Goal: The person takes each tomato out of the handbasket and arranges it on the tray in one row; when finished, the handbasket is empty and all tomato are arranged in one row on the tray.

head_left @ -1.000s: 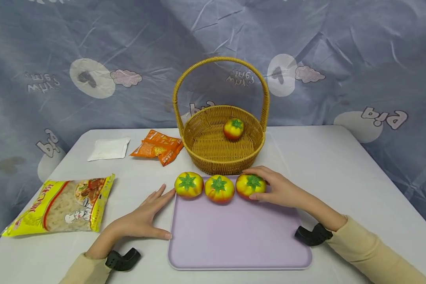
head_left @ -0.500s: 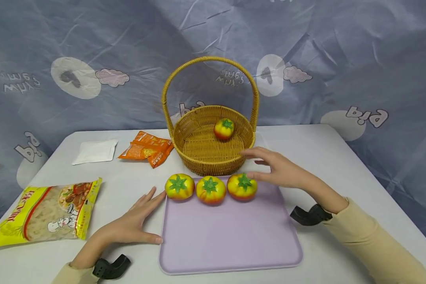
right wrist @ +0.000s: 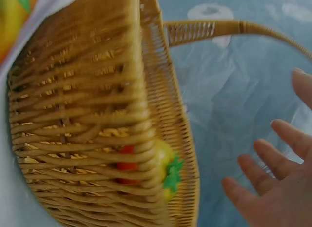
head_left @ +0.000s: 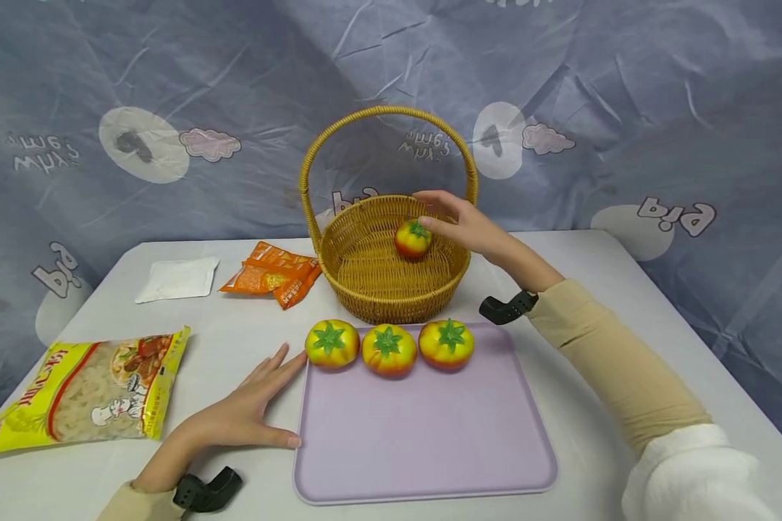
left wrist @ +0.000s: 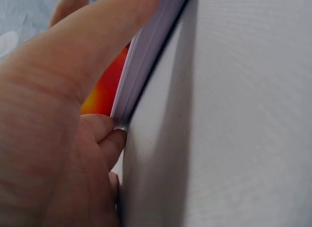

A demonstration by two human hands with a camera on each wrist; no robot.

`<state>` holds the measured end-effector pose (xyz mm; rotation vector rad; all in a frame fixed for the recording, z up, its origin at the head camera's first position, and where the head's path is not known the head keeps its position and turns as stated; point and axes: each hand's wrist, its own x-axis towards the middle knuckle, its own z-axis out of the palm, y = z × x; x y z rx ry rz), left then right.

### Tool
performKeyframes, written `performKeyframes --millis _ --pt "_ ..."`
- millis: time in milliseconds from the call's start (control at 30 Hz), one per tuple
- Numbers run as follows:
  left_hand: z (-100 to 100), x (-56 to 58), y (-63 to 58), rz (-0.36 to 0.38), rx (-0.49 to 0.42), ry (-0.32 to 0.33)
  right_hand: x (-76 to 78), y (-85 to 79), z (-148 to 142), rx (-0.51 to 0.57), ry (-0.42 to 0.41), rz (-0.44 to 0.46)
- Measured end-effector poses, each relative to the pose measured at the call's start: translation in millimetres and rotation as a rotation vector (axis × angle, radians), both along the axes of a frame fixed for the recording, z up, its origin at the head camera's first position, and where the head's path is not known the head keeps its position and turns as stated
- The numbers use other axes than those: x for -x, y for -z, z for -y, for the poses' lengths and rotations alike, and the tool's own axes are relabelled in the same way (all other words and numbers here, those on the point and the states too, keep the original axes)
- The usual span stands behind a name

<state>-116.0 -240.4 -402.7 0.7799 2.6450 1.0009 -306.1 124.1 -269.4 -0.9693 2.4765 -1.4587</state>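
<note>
My right hand (head_left: 459, 221) hovers over the right side of the wicker basket (head_left: 394, 307), fingers spread, thumb close over the red-yellow toy tomato (head_left: 410, 242) inside. In the right wrist view that tomato (right wrist: 168, 168) shows behind the basket wall, and the right fingers (right wrist: 256, 163) hold nothing. Resting by the left edge of the lilac tray (head_left: 423, 434), my left hand (head_left: 234, 420) has its fingers spread, thumb and fingertips at the rim. Three more toy tomatoes stand in a row along the tray's far edge: left (head_left: 332, 344), middle (head_left: 389, 351) and right (head_left: 446, 345).
A yellow food bag (head_left: 91, 391) lies on the white table at the left. Behind it are a white packet (head_left: 177, 279) and an orange snack packet (head_left: 274, 273), the latter beside the basket. The basket's tall handle (head_left: 391, 111) arches up before a grey-blue printed cloth (head_left: 267, 72).
My right hand has let go of the right tomato on the tray and moved up and away to the basket. The left hand stays at the tray; the head view has shifted slightly.
</note>
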Motion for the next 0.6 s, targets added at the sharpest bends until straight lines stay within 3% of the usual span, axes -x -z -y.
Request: performKeyframes --millis 133,233,400,600 --pt "0.1 -1.3 0.0 -0.004 0.002 -0.005 17.5 13.2 3.2 0.096 0.04 0.083" --pt "0.7 -2.7 0.0 -0.005 0.003 -0.004 29.3 25.0 4.6 0.109 0.07 0.11" --pt "0.7 -3.5 -0.9 -0.02 -0.006 0.006 41.0 37.1 6.7 -0.007 0.085 0.085" --pt "0.0 -1.6 -1.8 -0.02 -0.002 0.006 47.8 40.7 8.7 -0.137 0.062 0.058"
